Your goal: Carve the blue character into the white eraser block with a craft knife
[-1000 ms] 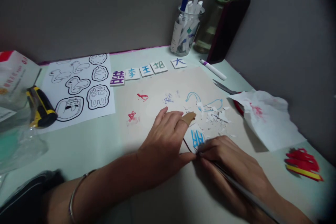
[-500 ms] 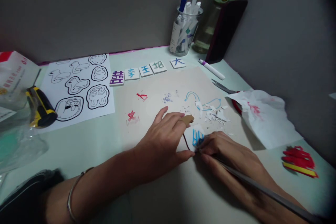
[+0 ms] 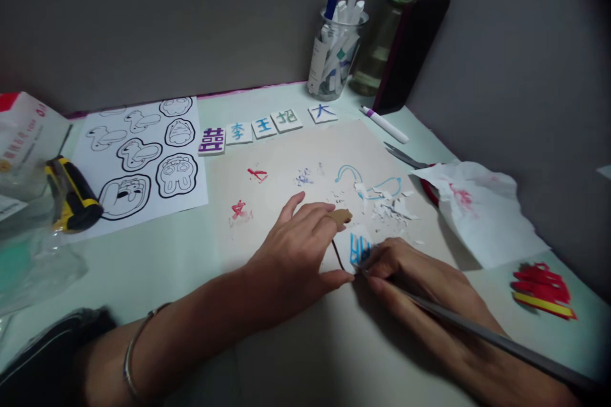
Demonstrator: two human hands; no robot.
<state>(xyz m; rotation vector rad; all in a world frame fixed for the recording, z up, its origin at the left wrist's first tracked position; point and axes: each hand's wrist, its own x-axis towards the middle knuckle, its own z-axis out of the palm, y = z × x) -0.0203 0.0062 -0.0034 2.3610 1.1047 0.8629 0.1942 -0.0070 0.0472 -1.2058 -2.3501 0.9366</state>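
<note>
My left hand [image 3: 300, 245] is closed on a small white tile [image 3: 342, 248], with the thumb at its near edge and the fingers on the far side. A tan bandage [image 3: 341, 216] wraps one fingertip. Blue strokes of a character and one dark line show on the tile; part of it is hidden under the fingers. In a pen-like grip, my right hand [image 3: 415, 280] holds a long, thin grey carving tool [image 3: 472, 332]. Its tip is at the tile's lower right corner, mostly covered by my fingers. White shavings [image 3: 391, 206] lie just beyond the tile on the pale board [image 3: 286, 343].
Several finished character tiles [image 3: 264, 127] stand in a row at the back. Behind them are a jar of markers [image 3: 337, 57], a green bottle [image 3: 377, 57] and a dark flat panel [image 3: 413, 54]. Scissors [image 3: 405, 156], crumpled paper [image 3: 487, 222] and a yellow-black cutter [image 3: 74, 194] flank the board.
Both hands stay almost in place on the tile and the tool. The tool's shaft and my right hand have shifted very slightly; the whole view has drifted a little.
</note>
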